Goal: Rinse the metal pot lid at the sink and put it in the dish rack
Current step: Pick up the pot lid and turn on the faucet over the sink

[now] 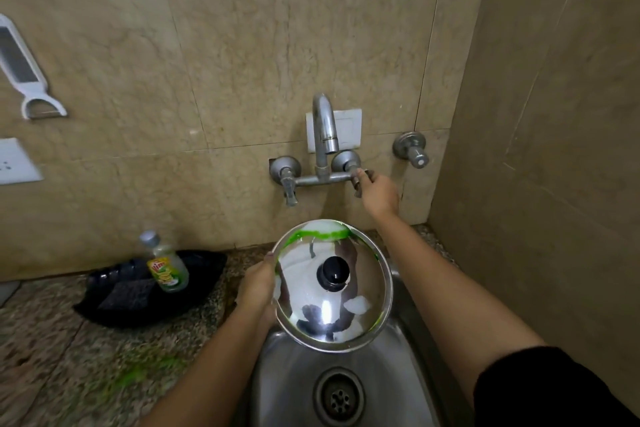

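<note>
A round shiny metal pot lid with a black knob in its middle hangs over the steel sink. Green soap and white foam streak its far rim. My left hand grips the lid by its left edge. My right hand reaches up to the wall and closes on the right tap handle of the chrome faucet. No water runs from the spout. No dish rack is in view.
A dish soap bottle leans in a black tray on the speckled counter at left. A second valve sticks out of the wall at right. A white grater hangs at far left. The side wall stands close on the right.
</note>
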